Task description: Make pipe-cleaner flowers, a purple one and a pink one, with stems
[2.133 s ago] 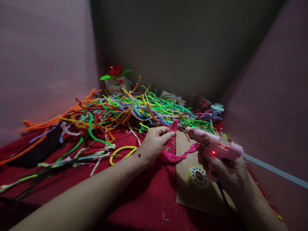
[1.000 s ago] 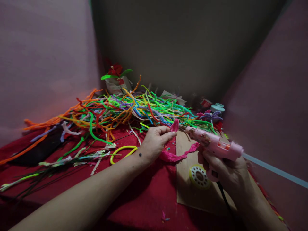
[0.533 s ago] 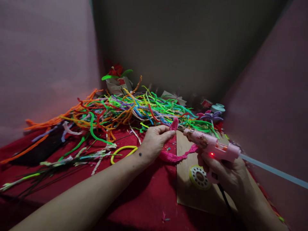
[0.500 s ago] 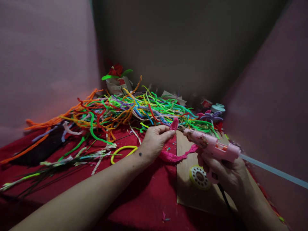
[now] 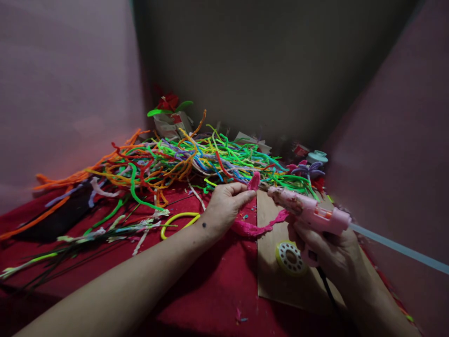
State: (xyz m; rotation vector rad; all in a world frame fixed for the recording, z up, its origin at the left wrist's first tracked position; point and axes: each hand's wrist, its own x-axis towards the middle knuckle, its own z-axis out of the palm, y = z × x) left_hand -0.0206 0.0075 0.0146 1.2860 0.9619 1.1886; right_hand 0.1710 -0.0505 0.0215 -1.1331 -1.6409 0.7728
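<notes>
Pink pipe cleaner (image 5: 253,182) pinched in left hand (image 5: 224,208); glue gun (image 5: 310,213) right hand (image 5: 329,255).

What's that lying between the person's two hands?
A wavy pink pipe cleaner, running from the left hand over the cardboard toward the right hand and its glue gun, in the head view.

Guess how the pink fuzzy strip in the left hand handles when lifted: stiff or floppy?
Probably bendable but shape-holding: the pink fuzzy strip shows wavy kinks, and its tip stands up from the left hand. Likely light: it is thin.
</notes>
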